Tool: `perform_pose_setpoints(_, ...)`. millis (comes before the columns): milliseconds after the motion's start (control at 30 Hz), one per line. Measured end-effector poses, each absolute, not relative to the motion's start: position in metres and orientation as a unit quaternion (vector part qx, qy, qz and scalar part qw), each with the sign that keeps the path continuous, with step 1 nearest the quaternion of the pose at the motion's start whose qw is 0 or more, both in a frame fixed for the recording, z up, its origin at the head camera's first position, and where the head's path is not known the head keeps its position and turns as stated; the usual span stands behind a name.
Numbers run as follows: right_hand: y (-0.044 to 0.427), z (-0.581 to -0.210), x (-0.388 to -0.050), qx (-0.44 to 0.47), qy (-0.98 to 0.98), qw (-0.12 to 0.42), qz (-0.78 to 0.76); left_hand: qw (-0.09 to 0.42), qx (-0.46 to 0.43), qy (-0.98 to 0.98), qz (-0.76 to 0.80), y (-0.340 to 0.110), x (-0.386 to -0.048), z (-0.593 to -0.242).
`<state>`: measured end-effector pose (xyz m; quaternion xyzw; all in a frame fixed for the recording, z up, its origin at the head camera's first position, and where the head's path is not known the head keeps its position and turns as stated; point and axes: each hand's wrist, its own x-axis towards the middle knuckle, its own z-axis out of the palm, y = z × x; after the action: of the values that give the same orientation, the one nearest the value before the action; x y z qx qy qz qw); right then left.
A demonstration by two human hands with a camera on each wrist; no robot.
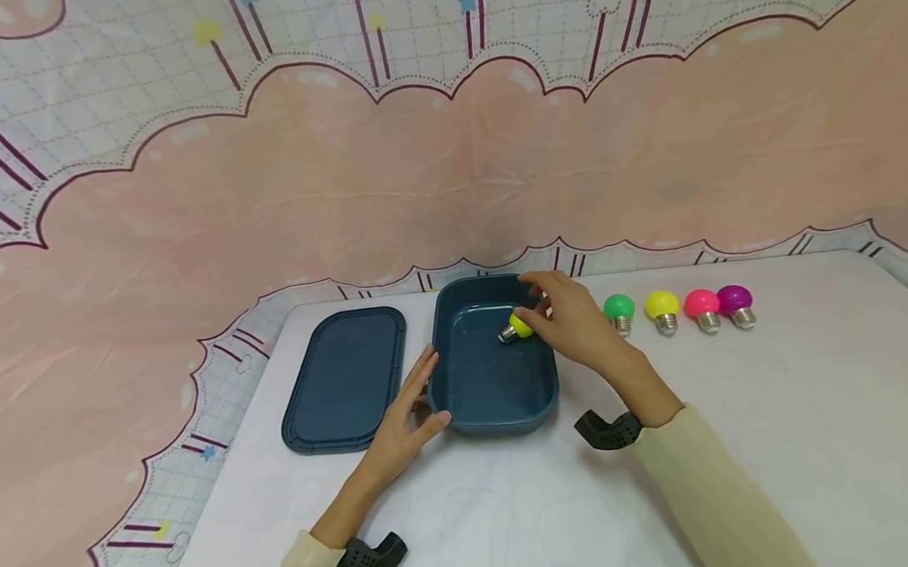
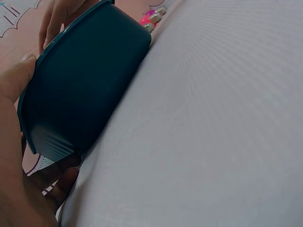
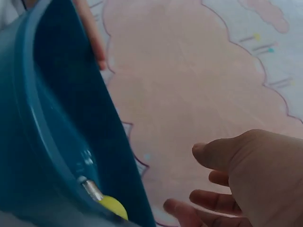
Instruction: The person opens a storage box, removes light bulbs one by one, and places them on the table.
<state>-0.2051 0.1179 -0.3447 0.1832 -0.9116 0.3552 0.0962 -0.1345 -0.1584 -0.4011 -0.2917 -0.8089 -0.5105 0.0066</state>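
A dark blue plastic box (image 1: 495, 382) stands without its lid on the white table. Inside it lies a yellow light bulb (image 3: 113, 206) with a silver screw base, near the right wall. Over the box's right side hovers my right hand (image 1: 568, 321), fingers loosely bent and parted; the right wrist view shows nothing between them. My left hand (image 1: 402, 427) rests against the box's near left corner, thumb at the front rim, fairly straight fingers along the left wall. The left wrist view has the thumb (image 2: 23, 75) on the rim, with other fingers partly hidden.
The matching blue lid (image 1: 345, 383) lies flat left of the box. To the right stand a green bulb (image 1: 619, 306), another yellow bulb (image 1: 662, 303), a pink bulb (image 1: 701, 302) and a purple bulb (image 1: 735, 297) in a row. A patterned cloth (image 1: 450, 175) hangs behind the table.
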Motion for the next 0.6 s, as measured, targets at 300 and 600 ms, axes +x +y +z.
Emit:
perform_pose_setpoints(300,0.093,-0.353,-0.211,0.184,-0.935,0.056,0.298,0.007,-0.288,-0.810,-0.511,-0.160,-0.137,-0.405)
perform_pose_setpoints(600,0.083,-0.363,-0.212,0.186,-0.951,0.042,0.243,0.013,-0.291,-0.807,-0.514,-0.167,-0.150,-0.436)
